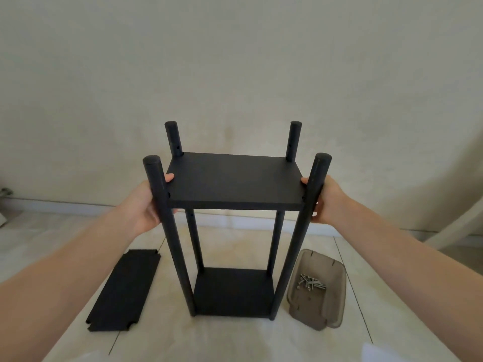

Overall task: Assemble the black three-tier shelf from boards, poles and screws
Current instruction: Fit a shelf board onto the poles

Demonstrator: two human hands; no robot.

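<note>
- Standing upright on the pale tiled floor (235, 340): a half-built black shelf frame of four round black poles, near-left pole (167, 231), near-right pole (305, 226), far-left pole (173, 138), far-right pole (294, 141).
- Seated low between the poles: a flat black rectangular bottom board (232, 293), apparently already fixed, though its screws cannot be made out.
- Held level high between the poles: a second flat black rectangular board (234, 180), pole tops rising above it.
- Left hand (146, 205) curled at the board's left edge beside the near-left pole, thumb on top, fingers underneath.
- Right hand (326, 201) mirrored at the right edge, thumb over the board, fingers round the near-right pole and under the board.
- Lying flat on the floor to the frame's left, well apart from both hands: a third black board with notched corners (122, 288).
- Just beside the frame's right foot: a translucent grey-brown plastic tray (317, 291) holding a small heap of silver screws (311, 283).
- Step in hand, by judgement: setting the upper board to height against the small side holes visible in the poles.
- Next move, likely: keeping the board level with one hand, reaching to the tray for a screw, driving it through a pole hole into the board's corner.
- Risk: board slipping or tilting once one hand lets go.
</note>
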